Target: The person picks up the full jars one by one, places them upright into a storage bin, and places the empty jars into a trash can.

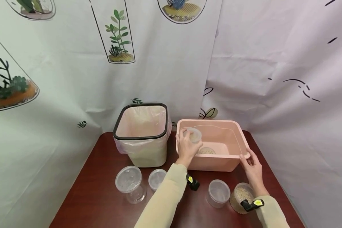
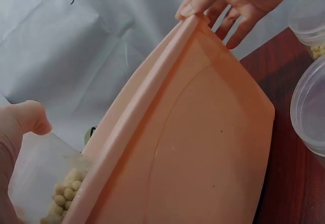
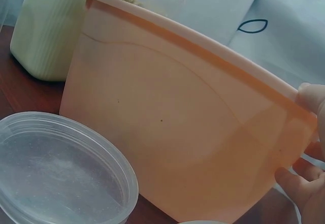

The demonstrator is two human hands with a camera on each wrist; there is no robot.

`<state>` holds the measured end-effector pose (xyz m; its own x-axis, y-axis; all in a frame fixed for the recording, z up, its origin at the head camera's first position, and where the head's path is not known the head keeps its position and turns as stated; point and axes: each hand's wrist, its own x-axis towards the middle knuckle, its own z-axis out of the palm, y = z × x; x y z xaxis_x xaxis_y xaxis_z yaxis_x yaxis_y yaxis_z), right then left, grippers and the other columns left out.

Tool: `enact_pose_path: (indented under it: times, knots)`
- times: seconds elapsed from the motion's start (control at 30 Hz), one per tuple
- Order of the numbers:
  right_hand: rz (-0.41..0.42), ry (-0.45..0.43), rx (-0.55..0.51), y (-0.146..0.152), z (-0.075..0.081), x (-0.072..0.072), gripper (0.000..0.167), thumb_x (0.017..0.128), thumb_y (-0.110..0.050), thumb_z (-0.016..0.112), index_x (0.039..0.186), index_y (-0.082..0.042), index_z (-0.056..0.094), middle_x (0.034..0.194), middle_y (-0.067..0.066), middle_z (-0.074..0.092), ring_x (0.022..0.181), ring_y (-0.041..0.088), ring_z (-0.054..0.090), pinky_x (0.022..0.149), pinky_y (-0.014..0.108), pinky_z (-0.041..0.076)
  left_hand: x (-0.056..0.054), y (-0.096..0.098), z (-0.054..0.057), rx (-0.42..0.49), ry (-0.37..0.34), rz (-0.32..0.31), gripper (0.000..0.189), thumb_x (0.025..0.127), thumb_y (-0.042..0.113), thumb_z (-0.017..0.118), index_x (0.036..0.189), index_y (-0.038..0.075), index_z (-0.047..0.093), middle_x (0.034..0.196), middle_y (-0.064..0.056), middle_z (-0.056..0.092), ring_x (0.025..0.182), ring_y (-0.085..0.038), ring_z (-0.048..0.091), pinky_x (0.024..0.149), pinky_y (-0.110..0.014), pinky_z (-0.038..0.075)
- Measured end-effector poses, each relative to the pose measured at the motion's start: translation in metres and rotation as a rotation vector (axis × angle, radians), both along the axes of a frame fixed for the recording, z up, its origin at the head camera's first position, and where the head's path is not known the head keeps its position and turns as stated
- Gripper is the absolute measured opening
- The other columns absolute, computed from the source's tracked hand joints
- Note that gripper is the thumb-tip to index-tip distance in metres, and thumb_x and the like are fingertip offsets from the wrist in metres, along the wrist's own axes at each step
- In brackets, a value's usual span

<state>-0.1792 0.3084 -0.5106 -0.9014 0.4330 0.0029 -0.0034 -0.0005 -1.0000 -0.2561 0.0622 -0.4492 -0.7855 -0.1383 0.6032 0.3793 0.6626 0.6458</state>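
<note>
My left hand (image 1: 187, 148) holds a clear plastic jar (image 1: 195, 136) over the left part of a pink plastic basin (image 1: 212, 163). In the left wrist view, round pale beans (image 2: 65, 196) lie inside this jar, which is tilted by the basin's rim. At the basin's front right corner, my right hand (image 1: 254, 171) grips the rim, the thumb on top and other fingers below. Inside the basin is a round patch of beans (image 1: 207, 151), partly hidden by the front wall; I cannot tell whether a container holds it.
A bin (image 1: 148, 155) with a black rim and plastic liner stands left of the basin. Lidded clear jars (image 1: 128, 180) (image 1: 157, 179) stand front left. Front right are another jar (image 1: 218, 192) and a bean-filled jar (image 1: 236, 202) beside my right wrist. A printed cloth (image 1: 165, 72) hangs behind.
</note>
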Motion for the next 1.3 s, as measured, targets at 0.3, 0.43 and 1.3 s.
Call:
enact_pose_path:
  times: [0.3,0.43,1.3]
  knots:
    - [-0.008,-0.026,-0.007,-0.001,-0.002,0.000,0.061,0.088,-0.025,0.064,0.143,-0.022,0.037,0.147,0.012,0.029,0.127,0.027,0.038,0.076,0.011,0.045,0.002,0.000,-0.009,-0.066,-0.184,-0.011,0.041,0.058,0.026,0.080,0.094,0.011,0.068,0.120,-0.010,0.051,0.098,-0.031,0.045,0.087,-0.043,0.038]
    - [-0.009,-0.030,-0.020,-0.002,-0.001,0.001,0.061,0.088,-0.024,0.064,0.143,-0.022,0.037,0.147,0.012,0.029,0.126,0.023,0.039,0.077,0.012,0.045,0.001,0.000,-0.012,-0.072,-0.261,-0.025,0.043,0.059,0.025,0.082,0.096,0.010,0.067,0.121,-0.011,0.050,0.100,-0.032,0.045,0.084,-0.042,0.040]
    - [0.037,0.017,0.052,0.007,-0.012,-0.004,0.060,0.090,-0.028,0.061,0.144,-0.026,0.034,0.148,0.009,0.027,0.130,0.021,0.036,0.083,0.016,0.044,-0.010,0.001,-0.012,-0.364,-0.436,-0.072,0.038,0.068,0.028,0.078,0.097,0.006,0.069,0.095,-0.011,0.060,0.092,-0.028,0.056,0.087,-0.045,0.040]
